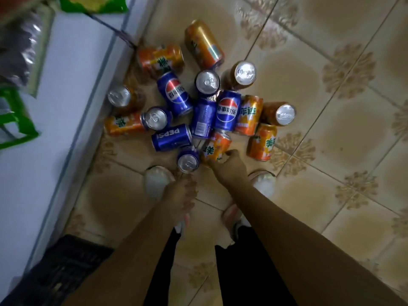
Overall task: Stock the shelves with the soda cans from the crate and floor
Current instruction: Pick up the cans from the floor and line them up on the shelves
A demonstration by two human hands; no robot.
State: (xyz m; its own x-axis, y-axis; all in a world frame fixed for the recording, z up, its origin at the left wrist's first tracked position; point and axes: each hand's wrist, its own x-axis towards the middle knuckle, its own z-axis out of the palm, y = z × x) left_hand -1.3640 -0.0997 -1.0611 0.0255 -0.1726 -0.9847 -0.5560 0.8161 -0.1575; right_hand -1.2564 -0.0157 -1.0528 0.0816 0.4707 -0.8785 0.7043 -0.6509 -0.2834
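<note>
Several blue Pepsi cans and orange soda cans lie and stand in a heap on the tiled floor. My right hand (229,164) reaches down and curls its fingers round an orange can (215,145) lying at the near edge of the heap. Just left of it stands a blue can (188,159). My left hand (182,194) hangs a little below that blue can, blurred, fingers loosely curled, holding nothing. A blue can marked PEPSI (171,138) lies on its side behind it.
A white shelf unit (57,111) runs along the left, with green snack bags (13,120) on it. A dark plastic crate (66,261) sits at the lower left. My feet in light shoes (157,180) stand just short of the heap. Bare tiles stretch to the right.
</note>
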